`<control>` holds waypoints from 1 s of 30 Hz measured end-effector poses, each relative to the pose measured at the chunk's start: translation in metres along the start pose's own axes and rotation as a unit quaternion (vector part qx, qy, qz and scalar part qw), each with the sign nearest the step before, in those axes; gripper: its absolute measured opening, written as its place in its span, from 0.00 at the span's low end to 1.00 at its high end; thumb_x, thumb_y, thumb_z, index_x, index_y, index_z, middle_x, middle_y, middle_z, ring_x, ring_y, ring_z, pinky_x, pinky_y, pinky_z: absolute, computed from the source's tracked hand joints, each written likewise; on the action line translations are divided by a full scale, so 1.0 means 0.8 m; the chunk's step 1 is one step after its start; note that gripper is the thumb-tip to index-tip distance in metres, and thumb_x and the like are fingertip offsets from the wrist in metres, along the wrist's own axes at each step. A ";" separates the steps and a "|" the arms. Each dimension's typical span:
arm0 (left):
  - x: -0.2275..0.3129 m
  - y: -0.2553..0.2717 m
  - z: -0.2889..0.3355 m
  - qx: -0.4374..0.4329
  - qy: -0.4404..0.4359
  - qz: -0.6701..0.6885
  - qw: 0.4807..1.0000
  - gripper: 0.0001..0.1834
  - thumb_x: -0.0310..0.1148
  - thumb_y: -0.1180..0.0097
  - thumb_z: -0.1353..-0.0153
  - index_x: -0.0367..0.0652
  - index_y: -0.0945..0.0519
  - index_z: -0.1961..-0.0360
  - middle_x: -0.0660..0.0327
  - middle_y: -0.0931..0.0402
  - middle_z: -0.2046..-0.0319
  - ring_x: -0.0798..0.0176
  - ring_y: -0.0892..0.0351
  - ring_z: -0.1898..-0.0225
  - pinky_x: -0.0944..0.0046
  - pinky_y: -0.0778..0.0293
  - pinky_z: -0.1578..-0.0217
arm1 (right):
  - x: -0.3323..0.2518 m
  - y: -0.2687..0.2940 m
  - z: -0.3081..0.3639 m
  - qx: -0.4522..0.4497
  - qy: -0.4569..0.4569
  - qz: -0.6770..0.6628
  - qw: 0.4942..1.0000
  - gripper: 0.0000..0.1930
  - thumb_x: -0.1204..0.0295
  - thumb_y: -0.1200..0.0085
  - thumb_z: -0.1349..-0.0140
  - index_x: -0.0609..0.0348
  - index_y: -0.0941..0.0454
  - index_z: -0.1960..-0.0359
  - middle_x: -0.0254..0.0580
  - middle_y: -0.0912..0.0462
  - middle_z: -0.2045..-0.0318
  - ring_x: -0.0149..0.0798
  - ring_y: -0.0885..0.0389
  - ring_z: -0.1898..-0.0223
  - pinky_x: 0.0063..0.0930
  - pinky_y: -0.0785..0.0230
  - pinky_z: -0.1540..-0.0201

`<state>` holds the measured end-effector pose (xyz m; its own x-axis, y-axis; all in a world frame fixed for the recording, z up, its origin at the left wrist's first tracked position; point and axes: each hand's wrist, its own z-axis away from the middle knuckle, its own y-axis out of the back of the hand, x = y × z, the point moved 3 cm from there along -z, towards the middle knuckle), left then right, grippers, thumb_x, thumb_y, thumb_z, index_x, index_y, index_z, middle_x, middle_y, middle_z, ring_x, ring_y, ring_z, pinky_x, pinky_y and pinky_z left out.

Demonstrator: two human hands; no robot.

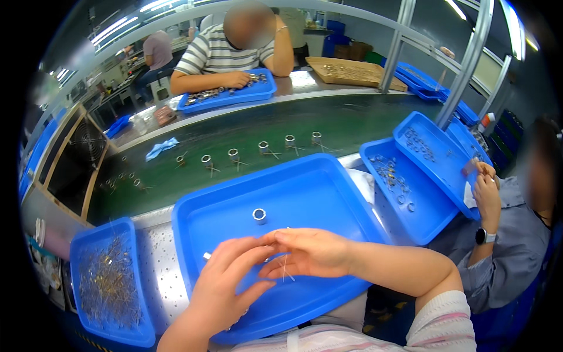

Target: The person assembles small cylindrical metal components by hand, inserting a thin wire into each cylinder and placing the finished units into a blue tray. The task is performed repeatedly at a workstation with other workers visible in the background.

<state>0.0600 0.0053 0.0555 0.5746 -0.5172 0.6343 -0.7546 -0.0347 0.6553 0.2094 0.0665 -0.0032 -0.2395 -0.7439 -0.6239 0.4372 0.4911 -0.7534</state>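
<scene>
Where the hands meet: above the near half of the large blue tray (316,199), fingertips together.
Left hand (226,278): back uppermost, fingers bent toward the right hand, thumb apart below them; I cannot tell whether it grips anything.
Right hand (314,249): reaching in from the tray's right, palm side showing, thumb uppermost, fingers curled; its grip is partly hidden, so I cannot tell.
Thin wires (285,271): at least two, crossing beside the right fingers, over the tray.
Metal cylinder (259,216): one upright inside the tray, just beyond the hands; another metal piece (207,256) peeks out left of the left hand.
Row of wired cylinders (263,146): six on the green belt (363,120), beyond the tray.
Wire tray (142,299): one, left of the large tray, its wires too many to count.
Ring trays (422,224): two overlapping, right of the large tray.
Co-workers: one across the belt beyond the tray, one to its right.
</scene>
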 end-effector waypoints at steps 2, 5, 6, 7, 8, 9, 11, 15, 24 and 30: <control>-0.002 0.004 0.003 -0.004 0.015 -0.017 1.000 0.24 0.24 0.35 0.65 0.40 0.25 0.61 0.56 0.28 0.59 0.52 0.29 0.56 0.58 0.32 0.56 | -0.014 0.017 0.020 0.026 0.064 0.014 0.998 0.17 0.65 0.62 0.33 0.64 0.35 0.49 0.48 0.29 0.53 0.41 0.27 0.54 0.34 0.33 0.49; -0.018 0.007 0.007 -0.005 0.032 -0.019 0.999 0.23 0.21 0.36 0.68 0.39 0.24 0.64 0.56 0.27 0.60 0.53 0.29 0.56 0.59 0.33 0.55 | -0.062 0.059 0.064 0.126 0.185 0.064 0.972 0.15 0.67 0.59 0.35 0.64 0.32 0.52 0.48 0.27 0.56 0.42 0.26 0.55 0.35 0.32 0.52; -0.022 0.007 0.009 -0.005 0.034 -0.017 0.999 0.22 0.21 0.36 0.68 0.39 0.24 0.65 0.56 0.27 0.61 0.53 0.28 0.56 0.59 0.33 0.56 | -0.081 0.078 0.079 0.174 0.225 0.085 0.955 0.14 0.68 0.59 0.35 0.64 0.31 0.53 0.47 0.26 0.56 0.42 0.26 0.56 0.35 0.31 0.53; -0.025 0.007 0.010 -0.006 0.034 -0.013 0.999 0.21 0.21 0.36 0.67 0.39 0.23 0.66 0.56 0.26 0.62 0.54 0.28 0.57 0.59 0.33 0.56 | -0.098 0.101 0.098 0.215 0.274 0.097 0.932 0.14 0.68 0.58 0.35 0.64 0.31 0.53 0.47 0.26 0.57 0.42 0.26 0.56 0.35 0.31 0.54; -0.027 0.006 0.009 -0.007 0.032 -0.008 0.999 0.20 0.21 0.36 0.67 0.38 0.23 0.66 0.57 0.26 0.63 0.54 0.28 0.57 0.59 0.32 0.57 | -0.114 0.123 0.120 0.257 0.322 0.109 0.905 0.14 0.69 0.58 0.36 0.64 0.30 0.54 0.46 0.25 0.57 0.42 0.25 0.57 0.35 0.30 0.55; -0.029 0.003 0.009 -0.009 0.031 0.004 0.999 0.19 0.21 0.37 0.67 0.38 0.23 0.67 0.57 0.25 0.64 0.54 0.27 0.58 0.60 0.32 0.57 | -0.129 0.145 0.142 0.324 0.347 0.137 0.869 0.15 0.67 0.59 0.35 0.64 0.31 0.53 0.46 0.26 0.57 0.41 0.26 0.55 0.34 0.32 0.53; -0.035 -0.001 0.008 -0.011 0.031 0.027 0.999 0.17 0.21 0.37 0.66 0.38 0.22 0.69 0.57 0.24 0.66 0.54 0.26 0.60 0.60 0.31 0.58 | -0.154 0.179 0.176 0.443 0.374 0.225 0.783 0.17 0.64 0.62 0.34 0.63 0.32 0.50 0.47 0.27 0.54 0.41 0.30 0.51 0.33 0.37 0.48; -0.044 -0.004 0.008 -0.011 0.021 0.042 0.999 0.15 0.20 0.38 0.64 0.39 0.22 0.69 0.58 0.23 0.68 0.56 0.25 0.62 0.61 0.31 0.60 | -0.183 0.184 0.178 0.537 0.315 0.427 0.656 0.23 0.58 0.67 0.33 0.62 0.34 0.46 0.47 0.31 0.47 0.40 0.37 0.43 0.31 0.49 0.40; -0.075 0.000 0.013 0.001 0.093 0.147 0.985 0.11 0.19 0.41 0.59 0.37 0.21 0.71 0.57 0.21 0.70 0.58 0.23 0.63 0.63 0.29 0.59 | -0.231 0.175 0.034 0.445 0.233 0.696 0.513 0.11 0.71 0.49 0.45 0.61 0.23 0.61 0.48 0.21 0.61 0.43 0.22 0.60 0.30 0.31 0.57; -0.084 0.006 0.023 0.015 0.119 0.199 0.973 0.08 0.18 0.43 0.56 0.35 0.21 0.70 0.56 0.21 0.69 0.61 0.23 0.63 0.65 0.29 0.59 | -0.233 0.202 -0.050 0.478 0.100 0.805 0.337 0.09 0.66 0.45 0.48 0.52 0.20 0.67 0.44 0.22 0.65 0.47 0.25 0.59 0.38 0.32 0.57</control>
<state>0.0121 0.0242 0.0080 0.2902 -0.2830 0.9142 -0.9389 0.1006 0.3292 0.2903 0.3028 -0.0171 0.9632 0.2304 -0.1385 0.1973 -0.2559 0.9464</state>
